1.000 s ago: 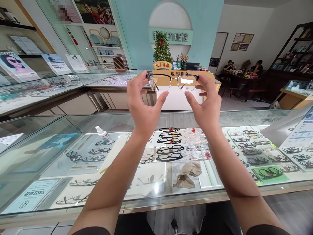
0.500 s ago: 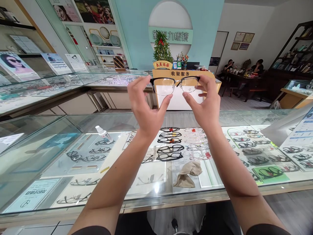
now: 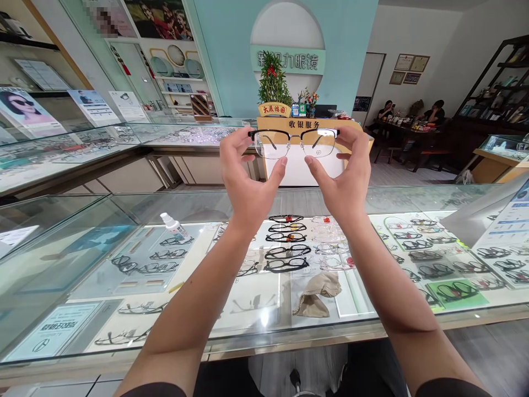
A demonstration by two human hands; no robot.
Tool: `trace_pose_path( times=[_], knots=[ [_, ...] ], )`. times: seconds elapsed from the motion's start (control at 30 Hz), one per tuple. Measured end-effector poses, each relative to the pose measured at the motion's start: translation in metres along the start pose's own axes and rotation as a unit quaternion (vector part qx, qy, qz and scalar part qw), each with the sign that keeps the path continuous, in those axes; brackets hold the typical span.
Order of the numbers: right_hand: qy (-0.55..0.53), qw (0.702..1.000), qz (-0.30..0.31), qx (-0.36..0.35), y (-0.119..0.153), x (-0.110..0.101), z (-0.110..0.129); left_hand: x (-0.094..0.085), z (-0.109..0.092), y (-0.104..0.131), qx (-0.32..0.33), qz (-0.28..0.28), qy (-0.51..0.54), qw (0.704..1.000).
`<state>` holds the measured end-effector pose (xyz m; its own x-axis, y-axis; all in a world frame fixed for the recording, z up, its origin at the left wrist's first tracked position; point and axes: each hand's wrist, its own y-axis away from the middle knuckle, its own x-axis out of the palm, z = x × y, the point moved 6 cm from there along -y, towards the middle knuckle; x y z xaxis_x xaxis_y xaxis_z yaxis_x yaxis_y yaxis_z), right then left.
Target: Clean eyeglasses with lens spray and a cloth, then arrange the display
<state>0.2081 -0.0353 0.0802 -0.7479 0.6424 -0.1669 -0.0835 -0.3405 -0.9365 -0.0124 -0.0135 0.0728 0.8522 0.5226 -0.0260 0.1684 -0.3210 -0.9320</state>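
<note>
Raised above the glass counter is a pair of black half-rim glasses (image 3: 294, 135), lenses upright and both temples partly visible behind them. My left hand (image 3: 251, 171) pinches its left end, fingers at the top corner and thumb near the lower lens edge. At the right end, my right hand (image 3: 344, 165) holds it the same way. Below the hands, several black frames (image 3: 287, 251) lie in a column, with clear frames (image 3: 330, 242) beside them. A beige cloth pouch (image 3: 317, 295) rests on the counter nearer to me.
The glass display counter (image 3: 239, 337) spans the front. A white spray bottle (image 3: 173, 226) stands at its left, and a green tray (image 3: 458, 293) with glasses is at the right. Behind are a cashier desk (image 3: 285, 171) and two seated people (image 3: 436, 113) at a table.
The glasses have turned to face more squarely, so the temples show more behind the lenses. My left hand has shifted slightly; both hands still hold the frame.
</note>
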Motion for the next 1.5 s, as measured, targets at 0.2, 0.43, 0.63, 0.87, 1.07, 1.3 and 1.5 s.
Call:
trace_pose_path(
  times=[0.2, 0.43, 0.63, 0.87, 1.07, 1.3, 1.5],
  knots=[
    [0.028, 0.999, -0.025, -0.013, 0.003, 0.001, 0.013, 0.002, 0.001, 0.0, 0.002, -0.001, 0.023, 1.0],
    [0.023, 0.999, -0.035, -0.023, 0.004, 0.0, 0.02, 0.004, 0.008, 0.0, -0.015, 0.008, 0.033, 0.999],
    [0.02, 0.999, -0.026, -0.009, 0.004, 0.001, 0.019, 0.005, 0.011, -0.001, -0.029, 0.013, 0.023, 0.999],
    [0.012, 1.0, -0.02, 0.002, 0.004, 0.002, 0.013, 0.0, 0.009, 0.0, -0.015, 0.004, 0.012, 1.0],
    [0.016, 0.999, 0.007, 0.029, 0.006, 0.004, 0.01, -0.005, 0.003, 0.001, 0.0, -0.021, -0.013, 1.0],
    [0.013, 0.999, 0.016, 0.036, 0.006, 0.006, 0.007, -0.005, 0.004, 0.0, -0.003, -0.019, -0.039, 0.999],
    [0.007, 0.999, 0.011, 0.04, 0.006, 0.006, 0.006, -0.006, 0.005, 0.001, -0.01, -0.018, -0.042, 0.999]
  ],
)
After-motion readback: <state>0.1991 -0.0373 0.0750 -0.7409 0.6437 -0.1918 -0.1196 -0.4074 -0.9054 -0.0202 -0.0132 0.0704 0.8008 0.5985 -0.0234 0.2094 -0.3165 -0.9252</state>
